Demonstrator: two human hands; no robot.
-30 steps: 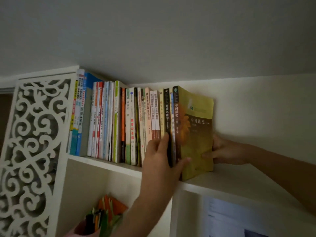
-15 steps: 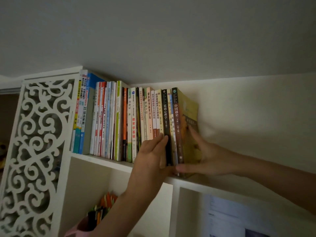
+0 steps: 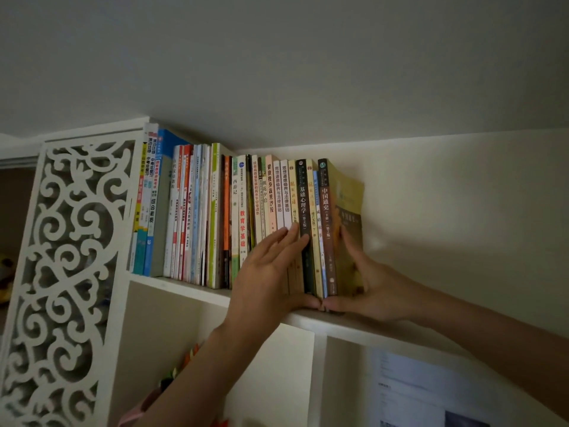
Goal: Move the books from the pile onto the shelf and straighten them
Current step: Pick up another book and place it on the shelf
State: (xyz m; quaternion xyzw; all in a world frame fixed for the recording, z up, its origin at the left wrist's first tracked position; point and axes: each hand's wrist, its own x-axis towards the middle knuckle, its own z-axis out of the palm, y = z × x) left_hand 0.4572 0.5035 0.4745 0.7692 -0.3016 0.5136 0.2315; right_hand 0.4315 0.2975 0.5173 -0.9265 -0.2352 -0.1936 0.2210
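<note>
A row of upright books fills the top shelf under the ceiling. The last book on the right is an olive-yellow one with a brown spine, standing flush against its neighbours. My left hand lies flat with straight fingers against the spines near the black one, thumb at the shelf edge. My right hand presses its open palm and fingers against the yellow book's cover, thumb at the foot of the spine. No pile of books is in view.
A white carved fretwork panel closes the shelf's left end. The shelf runs on bare to the right. Below are a compartment with colourful items in a pink holder and a sheet of paper on the wall.
The yellow book, angled out a second ago, now stands square in the row. My right hand moved from behind it to flat on its cover. My left hand flattened on the spines.
</note>
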